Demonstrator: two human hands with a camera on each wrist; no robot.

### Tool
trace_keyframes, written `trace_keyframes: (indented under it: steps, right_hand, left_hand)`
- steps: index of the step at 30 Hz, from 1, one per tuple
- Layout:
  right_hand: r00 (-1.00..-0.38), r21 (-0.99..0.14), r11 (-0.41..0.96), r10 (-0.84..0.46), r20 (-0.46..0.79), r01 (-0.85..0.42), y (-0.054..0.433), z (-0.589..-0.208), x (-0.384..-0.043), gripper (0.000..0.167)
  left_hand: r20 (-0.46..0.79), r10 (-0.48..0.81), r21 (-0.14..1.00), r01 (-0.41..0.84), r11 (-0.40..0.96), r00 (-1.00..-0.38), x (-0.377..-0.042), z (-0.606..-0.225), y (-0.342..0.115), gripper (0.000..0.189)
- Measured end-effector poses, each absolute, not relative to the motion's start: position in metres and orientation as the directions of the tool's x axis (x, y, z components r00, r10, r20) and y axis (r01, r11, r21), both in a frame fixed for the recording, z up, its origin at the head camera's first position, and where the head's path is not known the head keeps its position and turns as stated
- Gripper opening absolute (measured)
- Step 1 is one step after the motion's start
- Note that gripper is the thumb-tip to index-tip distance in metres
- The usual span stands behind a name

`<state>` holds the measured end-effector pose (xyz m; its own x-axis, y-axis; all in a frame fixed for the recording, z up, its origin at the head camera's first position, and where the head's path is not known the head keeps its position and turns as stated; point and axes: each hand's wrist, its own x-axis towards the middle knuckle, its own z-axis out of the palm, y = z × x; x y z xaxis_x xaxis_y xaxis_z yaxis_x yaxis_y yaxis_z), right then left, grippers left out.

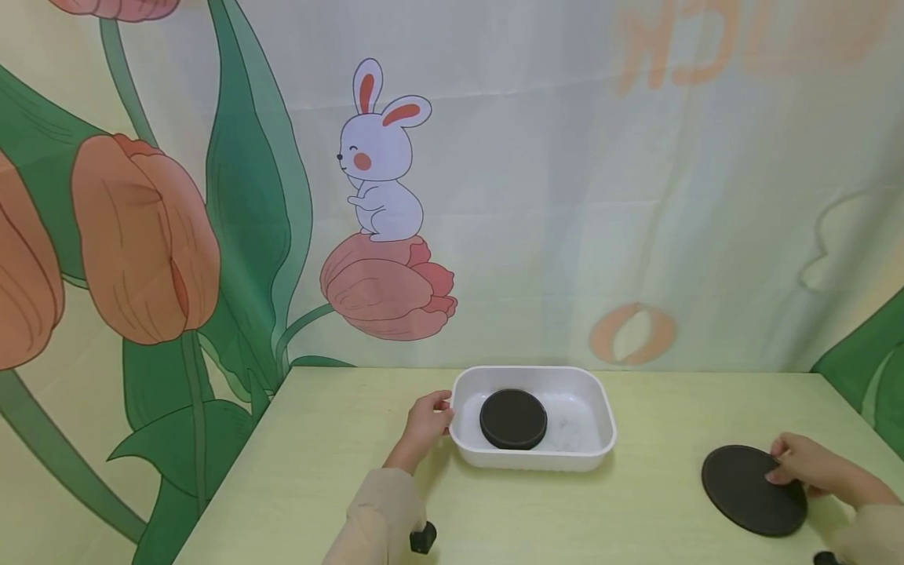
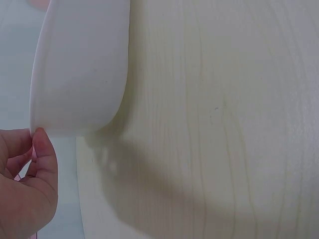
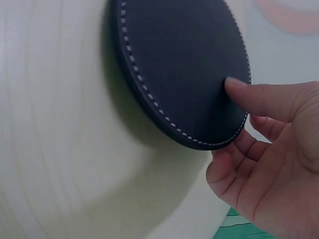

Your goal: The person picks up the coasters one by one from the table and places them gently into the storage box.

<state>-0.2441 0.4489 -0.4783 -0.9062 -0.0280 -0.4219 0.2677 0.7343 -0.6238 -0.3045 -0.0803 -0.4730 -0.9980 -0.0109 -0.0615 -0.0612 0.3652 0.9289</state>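
A white rectangular basin [image 1: 533, 461] stands near the table's far edge. Inside it, towards the left, sits a round black object [image 1: 513, 419]. My left hand [image 1: 427, 424] pinches the basin's left rim between thumb and fingers, as the left wrist view also shows at the basin's wall [image 2: 82, 74]. To the right, my right hand [image 1: 812, 467] holds a flat round black coaster-like disc [image 1: 752, 490] by its edge, thumb on top and fingers beneath. White stitching runs round the disc [image 3: 184, 64] in the right wrist view, where its shadow falls on the table.
The pale wood-grain table [image 1: 664, 518] reaches back to a hanging cloth [image 1: 523, 235] printed with tulips and a rabbit. Black wrist devices [image 1: 423, 538] show at both sleeves.
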Motion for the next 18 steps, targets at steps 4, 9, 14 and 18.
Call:
trace_keyframes:
  steps: [4, 9, 14, 18]
  right_hand:
    - [-0.897, -0.648, 0.712, -0.058, -0.439, 0.271, 0.447, -0.468, -0.243, 0.02]
    - [-0.885, -0.674, 0.677, -0.071, -0.461, 0.297, 0.444, -0.46, -0.24, 0.017]
    - [-0.88, -0.726, 0.637, -0.155, -0.448, 0.258, 0.443, -0.451, -0.238, 0.02]
    - [-0.88, -0.796, 0.574, -0.258, -0.399, 0.193, 0.441, -0.443, -0.239, 0.018]
  left_hand:
    - [-0.061, -0.013, 0.93, -0.062, 0.362, -0.998, -0.304, -0.473, -0.08, 0.037]
    - [-0.058, -0.011, 0.93, -0.058, 0.363, -0.998, -0.304, -0.473, -0.081, 0.037]
    - [-0.055, -0.006, 0.931, -0.054, 0.361, -0.998, -0.304, -0.473, -0.081, 0.037]
    - [-0.058, -0.006, 0.933, -0.056, 0.355, -0.998, -0.304, -0.473, -0.081, 0.037]
